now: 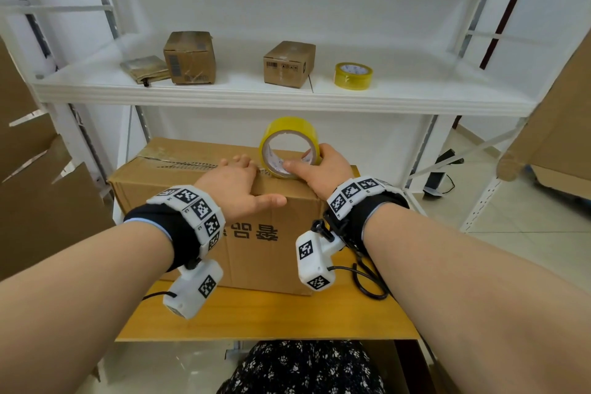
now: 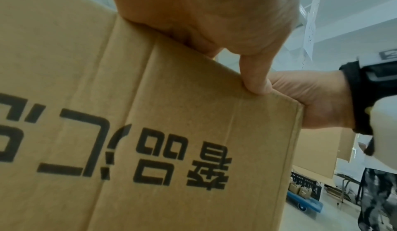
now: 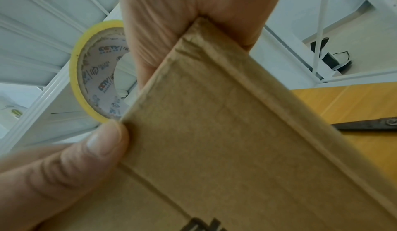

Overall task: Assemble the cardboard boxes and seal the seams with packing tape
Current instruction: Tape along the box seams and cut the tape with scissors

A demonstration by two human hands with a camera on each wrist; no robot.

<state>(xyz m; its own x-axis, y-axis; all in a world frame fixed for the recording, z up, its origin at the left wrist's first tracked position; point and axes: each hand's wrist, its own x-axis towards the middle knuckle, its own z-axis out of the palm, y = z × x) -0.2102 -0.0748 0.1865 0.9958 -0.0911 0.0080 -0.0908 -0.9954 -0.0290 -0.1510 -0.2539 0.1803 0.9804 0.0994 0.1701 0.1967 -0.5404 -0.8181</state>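
Tape roll (image 1: 289,146) held upright on edge atop large cardboard box (image 1: 256,233), gripped by right hand (image 1: 323,169) with thumb on the near rim and fingers curled over the far side, apparently so the strip can feed straight down onto the top seam (image 1: 185,165). Left hand (image 1: 238,184) laid flat just beside the roll, fingers straight across the closed flaps, thumb hooked over the front top edge; holding nothing, likely pinning the flaps level and steadying the box against the pull of the tape. Seen from the left wrist: thumb (image 2: 255,80) pressed against the box's upper front corner. Seen from the right wrist: roll's printed core (image 3: 101,81) facing the camera, box corner tucked into the palm. Box resting on wooden table (image 1: 271,320), printed side toward the person, upside-down characters suggesting the bottom is up for sealing. Seam to the left of the hands looking ragged, with old tape remnants. Whether fresh tape is already stuck down, impossible to tell. Behind, on white shelf (image 1: 287,99): two small boxes (image 1: 188,57) (image 1: 287,64), a flattened carton (image 1: 144,69) and a spare tape roll (image 1: 353,76), well apart from the work.
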